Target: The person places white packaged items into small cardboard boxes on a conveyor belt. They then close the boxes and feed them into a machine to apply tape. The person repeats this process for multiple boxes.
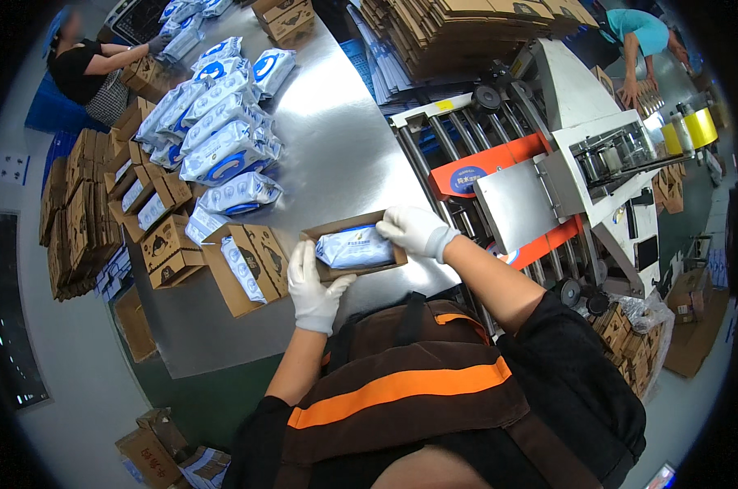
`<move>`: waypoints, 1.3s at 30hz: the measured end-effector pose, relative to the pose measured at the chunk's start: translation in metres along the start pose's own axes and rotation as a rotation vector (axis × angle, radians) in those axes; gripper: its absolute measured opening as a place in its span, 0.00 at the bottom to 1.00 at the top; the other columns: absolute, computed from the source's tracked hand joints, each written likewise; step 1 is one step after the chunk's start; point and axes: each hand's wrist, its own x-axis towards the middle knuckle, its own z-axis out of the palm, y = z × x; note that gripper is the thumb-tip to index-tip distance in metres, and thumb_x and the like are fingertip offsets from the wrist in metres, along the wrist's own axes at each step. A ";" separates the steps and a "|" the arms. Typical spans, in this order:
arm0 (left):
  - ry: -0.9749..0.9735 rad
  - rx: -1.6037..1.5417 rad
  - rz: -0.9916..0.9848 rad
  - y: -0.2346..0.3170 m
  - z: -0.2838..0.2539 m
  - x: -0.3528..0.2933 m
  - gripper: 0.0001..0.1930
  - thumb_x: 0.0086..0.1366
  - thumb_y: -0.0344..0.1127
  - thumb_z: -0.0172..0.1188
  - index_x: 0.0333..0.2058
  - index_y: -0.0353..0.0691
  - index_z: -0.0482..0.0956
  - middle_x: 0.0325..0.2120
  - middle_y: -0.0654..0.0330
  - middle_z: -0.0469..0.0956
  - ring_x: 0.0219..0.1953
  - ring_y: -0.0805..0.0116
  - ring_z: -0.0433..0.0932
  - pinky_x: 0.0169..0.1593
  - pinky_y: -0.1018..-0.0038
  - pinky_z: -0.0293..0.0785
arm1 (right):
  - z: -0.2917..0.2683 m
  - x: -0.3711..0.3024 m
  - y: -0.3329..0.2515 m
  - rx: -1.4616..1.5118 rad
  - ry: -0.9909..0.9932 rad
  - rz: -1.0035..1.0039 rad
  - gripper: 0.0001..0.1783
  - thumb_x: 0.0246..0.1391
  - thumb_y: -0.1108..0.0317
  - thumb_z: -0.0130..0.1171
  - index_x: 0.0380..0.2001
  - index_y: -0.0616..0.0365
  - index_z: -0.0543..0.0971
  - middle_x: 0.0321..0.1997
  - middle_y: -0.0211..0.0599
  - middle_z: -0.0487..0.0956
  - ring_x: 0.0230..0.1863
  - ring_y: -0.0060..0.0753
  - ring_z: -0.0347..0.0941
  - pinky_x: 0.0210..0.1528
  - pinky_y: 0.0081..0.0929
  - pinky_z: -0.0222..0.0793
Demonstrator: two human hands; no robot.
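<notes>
An open cardboard box (378, 274) sits at the near edge of the steel table, between my white-gloved hands. Inside it lies a blue-and-white soft pack of wipes (354, 247), face up. My left hand (313, 292) holds the box's left end, its fingers along that end and its thumb by the near wall. At the far right corner my right hand (416, 231) grips the rim, fingertips beside the pack. Just left of my left hand stands another open carton (260, 254) with a wipes pack (242, 269) showing in it.
A heap of wipes packs (222, 134) covers the table's (336, 155) left part, beside several filled cartons (171, 248). On the right stands a roller carton-sealing machine (540, 196) with orange side plates. Flattened cartons (458, 41) are stacked behind it. Two other people work farther off.
</notes>
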 end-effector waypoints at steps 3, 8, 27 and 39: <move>-0.104 -0.121 0.030 -0.013 0.018 -0.030 0.39 0.55 0.59 0.72 0.59 0.39 0.77 0.53 0.47 0.80 0.56 0.49 0.79 0.61 0.59 0.73 | 0.050 0.010 0.002 -0.673 0.098 -0.274 0.17 0.63 0.57 0.54 0.34 0.60 0.83 0.36 0.51 0.83 0.41 0.49 0.82 0.47 0.44 0.76; -0.622 -0.523 -0.560 -0.024 0.000 0.026 0.18 0.63 0.44 0.69 0.47 0.41 0.86 0.48 0.54 0.83 0.46 0.56 0.83 0.53 0.62 0.78 | 0.035 0.039 -0.013 -0.402 -0.278 -0.065 0.15 0.61 0.56 0.56 0.38 0.53 0.85 0.33 0.48 0.84 0.39 0.48 0.82 0.47 0.43 0.76; -0.547 -0.685 -0.871 0.016 0.110 0.020 0.44 0.69 0.55 0.60 0.71 0.33 0.52 0.63 0.37 0.65 0.62 0.43 0.71 0.66 0.57 0.67 | 0.030 -0.031 0.075 -0.614 0.202 -0.466 0.42 0.65 0.41 0.49 0.72 0.60 0.62 0.76 0.50 0.60 0.79 0.47 0.52 0.80 0.44 0.41; -0.707 -0.303 -0.326 0.079 0.092 0.061 0.42 0.65 0.51 0.64 0.69 0.32 0.60 0.71 0.37 0.57 0.75 0.43 0.53 0.76 0.58 0.49 | -0.007 -0.096 0.077 -0.250 0.430 -0.210 0.20 0.58 0.67 0.56 0.53 0.62 0.75 0.56 0.51 0.77 0.59 0.53 0.72 0.64 0.44 0.64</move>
